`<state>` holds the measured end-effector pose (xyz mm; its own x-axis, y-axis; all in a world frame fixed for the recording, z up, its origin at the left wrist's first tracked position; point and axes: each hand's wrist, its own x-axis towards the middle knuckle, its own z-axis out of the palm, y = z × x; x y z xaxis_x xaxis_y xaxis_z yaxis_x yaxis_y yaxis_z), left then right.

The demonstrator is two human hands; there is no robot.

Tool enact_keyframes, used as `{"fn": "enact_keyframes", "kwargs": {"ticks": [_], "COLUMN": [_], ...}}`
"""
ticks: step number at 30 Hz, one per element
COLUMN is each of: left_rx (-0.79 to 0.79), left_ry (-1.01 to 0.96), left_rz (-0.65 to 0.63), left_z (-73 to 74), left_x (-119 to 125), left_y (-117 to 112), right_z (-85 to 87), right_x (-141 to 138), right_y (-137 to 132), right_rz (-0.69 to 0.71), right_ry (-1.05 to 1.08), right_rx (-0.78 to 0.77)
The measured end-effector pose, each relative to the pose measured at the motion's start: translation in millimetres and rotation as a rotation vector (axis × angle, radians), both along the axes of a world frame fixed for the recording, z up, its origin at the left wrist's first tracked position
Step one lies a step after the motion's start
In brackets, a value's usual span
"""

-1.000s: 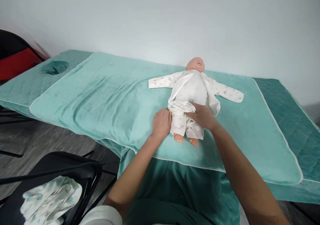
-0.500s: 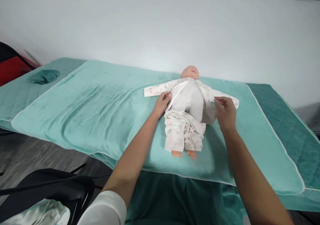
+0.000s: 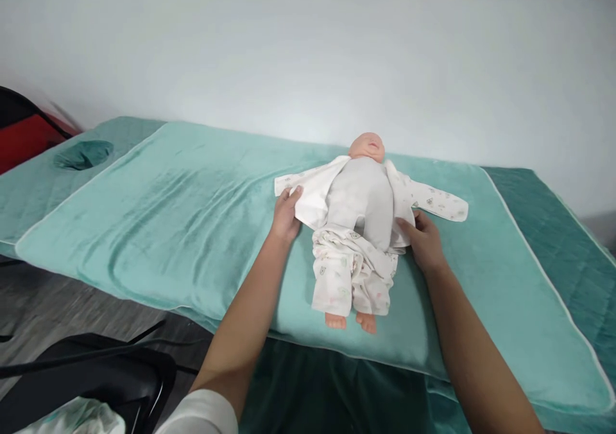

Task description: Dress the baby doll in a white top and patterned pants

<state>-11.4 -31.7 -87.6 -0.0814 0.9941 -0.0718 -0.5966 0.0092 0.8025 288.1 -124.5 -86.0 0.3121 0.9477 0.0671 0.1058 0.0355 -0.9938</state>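
Note:
A baby doll (image 3: 368,146) lies on its back, its head toward the wall and its bare feet toward me. Its grey cloth torso (image 3: 362,187) shows between the spread front panels of a white printed baby shirt (image 3: 315,196), whose sleeves reach out to both sides. Patterned trousers (image 3: 337,270) are bunched below the torso, around the legs. My left hand (image 3: 287,212) pinches the edge of the shirt's left panel, folded outward. My right hand (image 3: 422,235) grips the right panel beside the doll's hip, thumb on top.
The doll rests on a light green velvet cover (image 3: 202,216) over a padded massage table with a face hole (image 3: 84,155) at far left. A white wall (image 3: 240,55) stands behind. At lower left is a black chair (image 3: 101,376) with patterned cloth (image 3: 77,418) on it.
My left hand has moved outward, opening the left shirt panel off the torso. My right hand has come down and slightly inward along the right panel. More of the grey torso shows.

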Motion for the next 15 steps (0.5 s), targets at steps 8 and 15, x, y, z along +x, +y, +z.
{"fn": "enact_keyframes", "kwargs": {"ticks": [8, 15], "left_rx": [0.022, 0.001], "left_ry": [0.434, 0.849], "left_rz": [0.410, 0.526], "left_z": [-20.4, -24.1], "left_x": [-27, -35], "left_y": [-16, -28], "right_z": [3.6, -4.7], "right_x": [18, 77], "right_y": [-4, -37], "right_rz": [-0.285, -0.573], "right_ry": [0.272, -0.336], "right_rx": [0.141, -0.077]}}
